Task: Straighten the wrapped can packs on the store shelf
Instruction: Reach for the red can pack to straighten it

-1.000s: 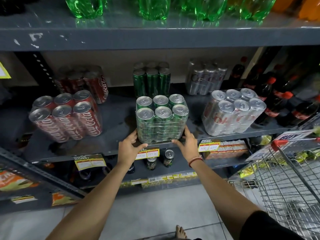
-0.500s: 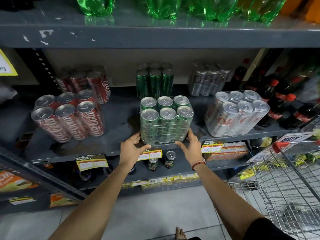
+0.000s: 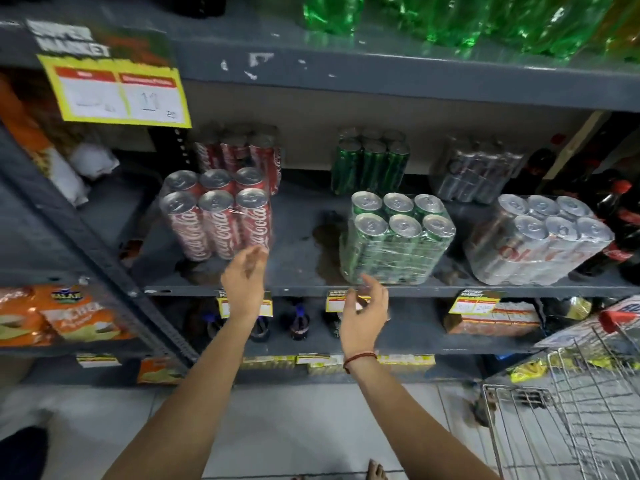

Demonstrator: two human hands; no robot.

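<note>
Three wrapped six-packs stand along the front of the grey shelf (image 3: 298, 258): a red cola can pack (image 3: 216, 216) at left, a green can pack (image 3: 396, 240) in the middle, a silver can pack (image 3: 533, 240) at right, tilted. My left hand (image 3: 244, 278) hangs open just below the red pack's right corner, fingertips close to it. My right hand (image 3: 365, 310) is open in front of the shelf edge, below the green pack's left corner, holding nothing. Behind stand a second red pack (image 3: 242, 150), green pack (image 3: 372, 164) and silver pack (image 3: 478, 171).
A wire shopping cart (image 3: 568, 403) stands at lower right. Dark cola bottles (image 3: 620, 216) crowd the shelf's right end. Green bottles (image 3: 450, 19) fill the shelf above. Snack bags (image 3: 65, 313) sit on the left rack. Yellow price tags (image 3: 476, 301) hang along the shelf edges.
Both hands have let go of the green pack and shifted left; the left hand now reaches toward the red pack. The view has swung left.
</note>
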